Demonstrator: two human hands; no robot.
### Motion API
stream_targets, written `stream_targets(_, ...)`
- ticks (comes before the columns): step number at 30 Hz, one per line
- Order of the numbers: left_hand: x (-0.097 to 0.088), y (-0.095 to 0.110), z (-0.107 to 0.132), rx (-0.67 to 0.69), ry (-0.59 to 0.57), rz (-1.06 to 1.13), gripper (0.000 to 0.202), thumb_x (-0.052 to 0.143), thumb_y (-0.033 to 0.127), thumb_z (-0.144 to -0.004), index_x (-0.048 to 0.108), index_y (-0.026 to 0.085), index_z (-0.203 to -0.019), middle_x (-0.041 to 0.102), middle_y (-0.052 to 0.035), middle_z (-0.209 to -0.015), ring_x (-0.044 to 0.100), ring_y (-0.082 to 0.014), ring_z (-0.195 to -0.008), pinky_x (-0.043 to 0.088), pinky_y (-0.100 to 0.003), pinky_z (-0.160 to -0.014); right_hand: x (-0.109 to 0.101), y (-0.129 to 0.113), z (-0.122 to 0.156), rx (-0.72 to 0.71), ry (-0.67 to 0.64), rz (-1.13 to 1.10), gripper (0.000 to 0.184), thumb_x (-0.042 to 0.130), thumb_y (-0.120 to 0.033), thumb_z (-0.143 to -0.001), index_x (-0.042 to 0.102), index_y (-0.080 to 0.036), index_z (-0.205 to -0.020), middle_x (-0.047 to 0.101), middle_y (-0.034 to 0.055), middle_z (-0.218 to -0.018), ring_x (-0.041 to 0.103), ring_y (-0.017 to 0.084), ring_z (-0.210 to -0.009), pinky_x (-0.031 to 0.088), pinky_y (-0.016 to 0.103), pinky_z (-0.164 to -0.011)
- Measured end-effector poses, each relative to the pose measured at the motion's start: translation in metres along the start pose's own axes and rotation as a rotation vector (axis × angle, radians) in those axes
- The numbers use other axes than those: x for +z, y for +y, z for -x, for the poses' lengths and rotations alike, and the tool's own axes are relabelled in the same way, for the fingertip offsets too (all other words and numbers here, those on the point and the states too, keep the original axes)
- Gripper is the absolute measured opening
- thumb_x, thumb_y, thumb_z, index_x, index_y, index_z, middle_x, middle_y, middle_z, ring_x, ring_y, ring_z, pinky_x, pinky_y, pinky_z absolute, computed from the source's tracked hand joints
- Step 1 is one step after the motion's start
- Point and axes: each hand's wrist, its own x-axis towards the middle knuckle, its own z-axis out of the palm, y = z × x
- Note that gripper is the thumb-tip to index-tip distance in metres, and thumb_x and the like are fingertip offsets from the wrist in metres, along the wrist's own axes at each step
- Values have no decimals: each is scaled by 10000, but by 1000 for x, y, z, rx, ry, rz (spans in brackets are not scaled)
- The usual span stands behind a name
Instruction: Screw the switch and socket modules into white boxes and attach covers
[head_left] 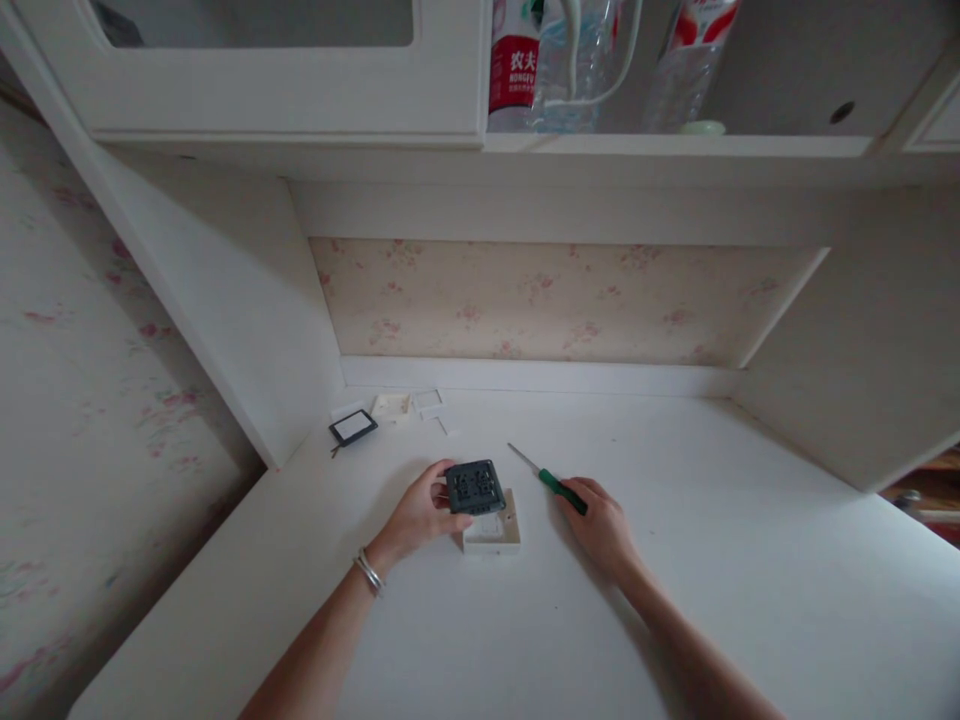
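My left hand (420, 510) grips a dark square wall socket plate (475, 486) by its left edge, thumb below and fingers behind. The plate is tilted above a white square back box (492, 546) on the desk and hides part of it; whether they touch I cannot tell. A silver bangle circles my left wrist. To the right, my right hand (600, 522) is closed around the green handle of a screwdriver (559, 488). Its metal shaft points up and left, away from the plate.
On the white desk (720, 600), at the back left, lie a dark-framed plate (353, 427), another white box (392, 406) and thin white frames (429, 400). Overhead, a cabinet shelf (675, 145) holds plastic bottles (516, 75). Side panels close in the desk left and right.
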Motion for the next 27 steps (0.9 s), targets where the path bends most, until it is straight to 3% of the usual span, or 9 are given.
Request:
stream_targets(13, 2, -3, 0, -21, -19, 13, 836, 820, 176, -595, 368, 177, -1299, 610, -115, -1093, 622, -245, -964, 501, -364, -845, 4, 3, 2, -23, 18, 84, 372, 529, -393, -814, 605, -200, -1123, 621, 84, -1123, 595, 225, -978, 464, 364, -870)
stream_targets(17, 5, -1, 2, -10, -11, 30, 852, 822, 182, -595, 362, 177, -1312, 596, -123, -1121, 619, -246, -975, 499, -367, -855, 0, -2, 3, -80, 154, 90, 339, 518, -422, -837, 616, -194, -1068, 632, 101, -1083, 553, 254, -1028, 431, 415, -905)
stream_targets(20, 7, 1, 3, -18, -11, 55, 873, 823, 191, -597, 349, 181, -1330, 602, -120, -1111, 621, -248, -972, 502, -370, -849, -4, -20, 7, -156, 263, 13, 265, 499, -406, -861, 631, -202, -966, 646, 98, -998, 552, 246, -984, 426, 413, -889)
stream_targets(22, 8, 2, 4, -23, -11, 79, 896, 826, 202, -597, 332, 177, -1344, 602, -124, -1114, 621, -249, -975, 502, -371, -850, -2, -39, 9, -116, 199, -143, 256, 483, -405, -874, 620, -202, -951, 647, 86, -932, 581, 214, -867, 466, 361, -795)
stream_targets(24, 9, 4, 4, -24, -8, 91, 913, 829, 211, -594, 323, 169, -1353, 602, -131, -1119, 621, -249, -978, 499, -369, -857, 5, -60, 9, 32, 56, -367, 312, 498, -444, -861, 598, -195, -1021, 646, 71, -889, 589, 183, -738, 487, 310, -657)
stream_targets(27, 11, 6, 5, -31, -4, 93, 928, 837, 226, -584, 329, 168, -1358, 609, -132, -1114, 622, -248, -974, 497, -357, -856, 19, -87, 5, 239, -154, -731, 416, 526, -496, -832, 598, -183, -1095, 657, 62, -894, 602, 176, -709, 503, 301, -617)
